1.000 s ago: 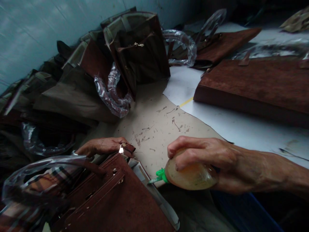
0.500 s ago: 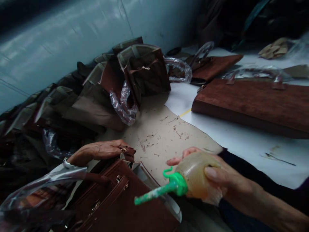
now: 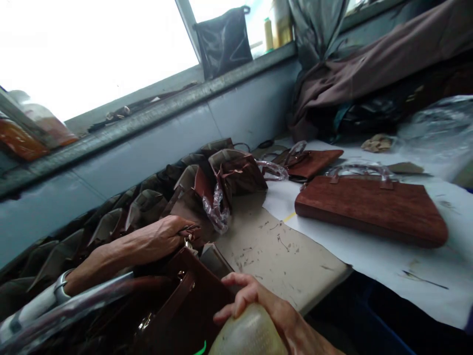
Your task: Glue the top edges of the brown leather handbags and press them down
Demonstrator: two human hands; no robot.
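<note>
My right hand [image 3: 269, 308] is wrapped round a soft yellowish glue bottle [image 3: 247, 335] with a green nozzle, low at the frame's bottom edge. My left hand [image 3: 162, 239] grips the top edge and strap of a brown handbag [image 3: 185, 305] that stands tilted in front of me. A plastic-wrapped handle of that bag [image 3: 74, 308] crosses below my left forearm. A metal bangle sits on my left wrist.
A row of open brown bags [image 3: 207, 182] leans along the grey wall. A flat brown handbag [image 3: 369, 209] and a smaller one [image 3: 310, 162] lie on white paper [image 3: 388, 268]. Beige card [image 3: 281, 256] covers the table near me. A black bag [image 3: 223, 42] and bottles stand on the sill.
The view has tilted up, so the window and sill now show. My right hand has drawn the glue bottle down and back to the bottom edge. My left hand stays on the bag.
</note>
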